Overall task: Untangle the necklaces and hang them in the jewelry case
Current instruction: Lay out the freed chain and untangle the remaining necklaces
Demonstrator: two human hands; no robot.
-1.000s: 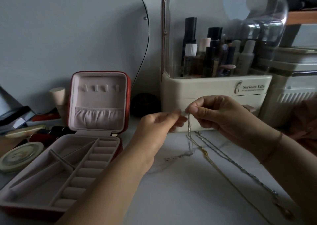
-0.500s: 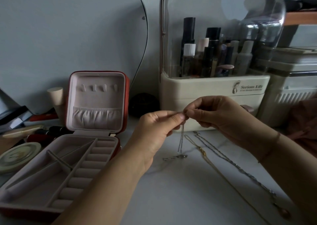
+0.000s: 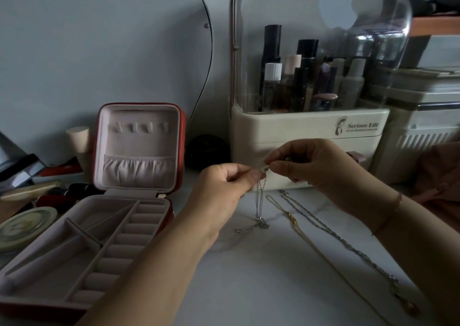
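Mid-frame, left hand (image 3: pixel 224 189) and right hand (image 3: pixel 313 166) pinch a thin silver necklace (image 3: pixel 260 201) dangling to the table (image 3: pixel 249 276), right of the open jewelry case (image 3: pixel 94 226)

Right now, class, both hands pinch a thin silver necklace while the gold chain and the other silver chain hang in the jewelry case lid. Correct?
No. The head view shows the gold chain and the other silver chain lying on the table, not in the jewelry case lid. The left hand and right hand pinch the thin silver necklace.

The thin silver necklace (image 3: pixel 260 201), pinched between left hand (image 3: pixel 224 189) and right hand (image 3: pixel 311 166), now hangs just left of the gold chain (image 3: pixel 296 223), no longer overlapping it.
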